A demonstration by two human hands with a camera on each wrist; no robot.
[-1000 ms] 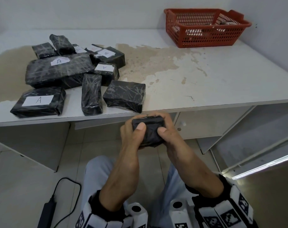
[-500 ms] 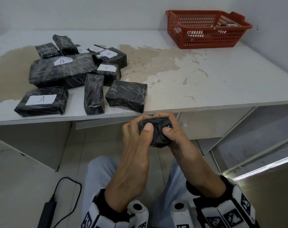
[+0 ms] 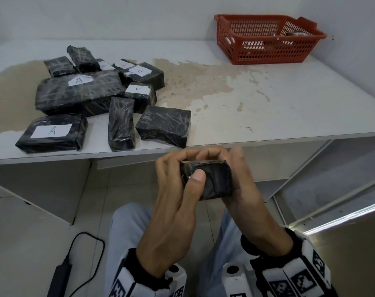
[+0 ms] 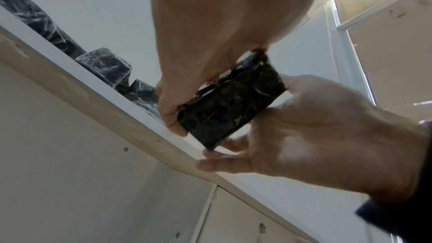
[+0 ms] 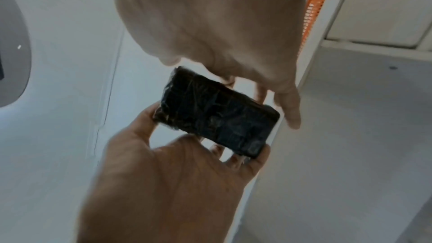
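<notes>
**Gripping the parcel (image 3: pixel 212 181) just off the counter (image 3: pixel 268 116)**

The left hand (image 3: pixel 175 196) is angled up from the lap, with its thumb pressed flat on the parcel's near face and its fingers curled over the far top edge. The right hand (image 3: pixel 246 189) wraps the right end, its fingers hooked over that same edge. Both hands hold the parcel in the air, just near of the counter's near edge. Its long axis runs left to right and its broad face tilts up. More black packages (image 3: pixel 79 93) lie on the counter's left. A red basket (image 3: pixel 268 52) stands far right.
</notes>
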